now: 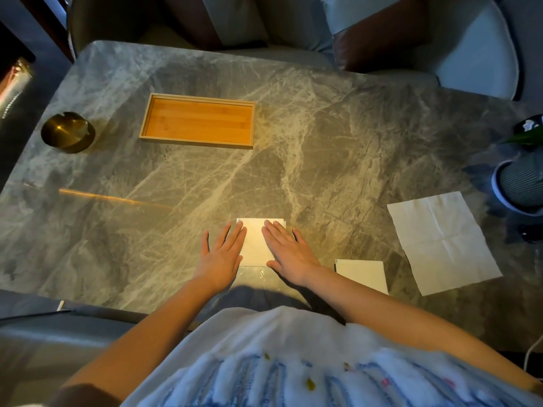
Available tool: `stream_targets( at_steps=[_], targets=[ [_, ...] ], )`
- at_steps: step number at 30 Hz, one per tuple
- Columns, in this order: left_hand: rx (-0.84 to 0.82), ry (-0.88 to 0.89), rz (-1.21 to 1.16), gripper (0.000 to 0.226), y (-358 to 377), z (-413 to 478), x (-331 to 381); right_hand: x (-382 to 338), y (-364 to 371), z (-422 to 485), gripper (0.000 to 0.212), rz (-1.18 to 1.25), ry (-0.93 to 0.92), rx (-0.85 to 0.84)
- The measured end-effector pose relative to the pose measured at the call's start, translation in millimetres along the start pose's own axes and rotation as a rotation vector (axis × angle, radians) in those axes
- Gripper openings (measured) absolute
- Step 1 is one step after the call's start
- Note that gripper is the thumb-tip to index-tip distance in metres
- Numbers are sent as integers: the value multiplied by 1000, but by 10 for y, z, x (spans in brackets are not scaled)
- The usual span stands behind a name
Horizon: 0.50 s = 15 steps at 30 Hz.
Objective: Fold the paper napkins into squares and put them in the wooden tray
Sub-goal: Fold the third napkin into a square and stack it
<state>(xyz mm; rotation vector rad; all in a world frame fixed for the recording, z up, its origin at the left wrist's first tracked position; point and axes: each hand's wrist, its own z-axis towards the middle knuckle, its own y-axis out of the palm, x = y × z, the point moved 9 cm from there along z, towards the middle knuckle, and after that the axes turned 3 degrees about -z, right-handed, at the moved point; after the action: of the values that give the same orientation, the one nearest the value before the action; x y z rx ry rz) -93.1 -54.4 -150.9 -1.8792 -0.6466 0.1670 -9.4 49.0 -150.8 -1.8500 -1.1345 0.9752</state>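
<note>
A white napkin folded into a square (pixel 255 241) lies near the table's front edge. My left hand (pixel 222 254) lies flat on its left edge, fingers spread. My right hand (pixel 289 251) presses flat on its right side. A second folded napkin (pixel 362 274) rests to the right, partly under my right forearm. An unfolded napkin (pixel 440 240) with crease lines lies further right. The wooden tray (pixel 197 142) stands at the back left with nothing in it.
A brass ashtray (pixel 68 132) sits left of the tray. A ribbed pot with a plant (pixel 521 185) stands at the right edge of the grey marble table (pixel 323 142). Chairs stand behind the far edge.
</note>
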Motion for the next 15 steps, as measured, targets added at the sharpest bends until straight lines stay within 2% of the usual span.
stream_targets(
  at_steps=[9, 12, 15],
  targets=[
    [44, -52, -84, 59, -12, -24, -60, 220, 0, -133, 80, 50, 28, -5],
    [138, -103, -291, 64, -182, -27, -96, 209, -23, -138, 80, 77, 35, 4],
    [162, -197, -708, 59, -208, -24, -108, 217, -31, -150, 80, 88, 40, 6]
  ],
)
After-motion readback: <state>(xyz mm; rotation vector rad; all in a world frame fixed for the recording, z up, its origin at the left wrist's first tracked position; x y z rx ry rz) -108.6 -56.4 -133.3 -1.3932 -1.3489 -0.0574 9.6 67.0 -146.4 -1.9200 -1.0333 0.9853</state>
